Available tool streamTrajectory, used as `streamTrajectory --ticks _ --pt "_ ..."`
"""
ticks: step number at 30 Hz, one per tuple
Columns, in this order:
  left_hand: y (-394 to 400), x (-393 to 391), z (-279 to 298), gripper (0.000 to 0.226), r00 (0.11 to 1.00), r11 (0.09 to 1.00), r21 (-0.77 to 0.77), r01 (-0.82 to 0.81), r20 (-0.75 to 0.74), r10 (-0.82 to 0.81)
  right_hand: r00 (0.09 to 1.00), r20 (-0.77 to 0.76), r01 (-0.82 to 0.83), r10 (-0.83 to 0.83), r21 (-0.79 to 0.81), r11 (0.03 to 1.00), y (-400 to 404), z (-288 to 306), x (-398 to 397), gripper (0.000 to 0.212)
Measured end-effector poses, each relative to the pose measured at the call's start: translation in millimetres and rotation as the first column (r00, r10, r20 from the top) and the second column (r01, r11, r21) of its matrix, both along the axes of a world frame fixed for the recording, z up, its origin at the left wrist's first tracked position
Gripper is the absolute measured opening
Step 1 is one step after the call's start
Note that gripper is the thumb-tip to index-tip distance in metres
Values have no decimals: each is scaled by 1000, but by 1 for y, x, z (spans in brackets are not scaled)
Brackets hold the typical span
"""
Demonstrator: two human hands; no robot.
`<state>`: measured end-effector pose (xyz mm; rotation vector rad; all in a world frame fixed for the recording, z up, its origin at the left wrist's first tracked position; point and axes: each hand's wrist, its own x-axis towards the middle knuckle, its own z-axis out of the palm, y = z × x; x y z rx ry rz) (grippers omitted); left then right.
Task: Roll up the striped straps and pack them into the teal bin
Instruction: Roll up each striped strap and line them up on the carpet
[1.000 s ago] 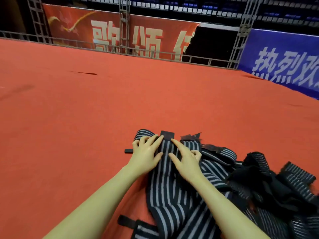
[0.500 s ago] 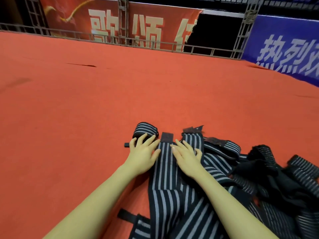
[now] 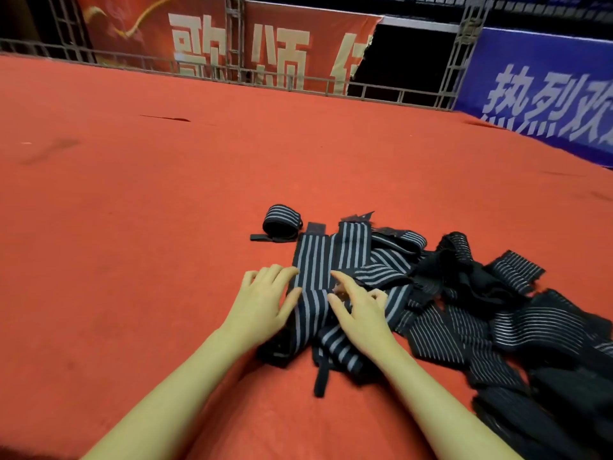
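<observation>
One rolled black strap with grey stripes (image 3: 282, 223) lies on the red carpet, its loose tab pointing left. Just right of it a flat striped strap (image 3: 315, 260) stretches toward me over other straps. My left hand (image 3: 265, 302) rests flat on the left edge of that strap, fingers spread. My right hand (image 3: 360, 308) lies on the strap beside it, fingers slightly bent, holding nothing that I can see. A heap of dark striped straps (image 3: 497, 313) spreads to the right. No teal bin is in view.
Red carpet (image 3: 149, 227) covers the floor all around. A low metal railing (image 3: 298, 81) runs along the far edge, with a red banner (image 3: 232, 38) and a blue banner (image 3: 547, 94) behind it.
Both hands have slid back toward me along the flat strap, away from its far end. The rolled strap now lies apart from my left hand.
</observation>
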<state>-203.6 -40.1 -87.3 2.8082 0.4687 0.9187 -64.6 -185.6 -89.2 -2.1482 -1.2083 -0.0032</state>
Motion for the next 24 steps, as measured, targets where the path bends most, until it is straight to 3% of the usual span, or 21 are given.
streamTrajectory --ticks 5,9,16,20,24 --pt "-26 -41 -19 33 998 997 -44 57 12 -56 993 90 -69 74 -53 996 -16 -1 -22 39" --pt "-38 -48 -27 37 999 999 10 37 -27 -36 994 94 -57 50 75 996 -17 -3 -31 31" --pt "-44 -63 -21 56 992 978 -190 90 101 -71 984 -56 -148 171 287 946 -20 20 -42 39" --pt "-46 -56 3 49 956 914 -372 165 288 -55 986 19 -165 166 275 947 -20 29 -45 41" --pt "-46 -52 3 32 963 918 -377 125 268 -21 990 -76 -93 120 291 952 -19 27 -55 37"
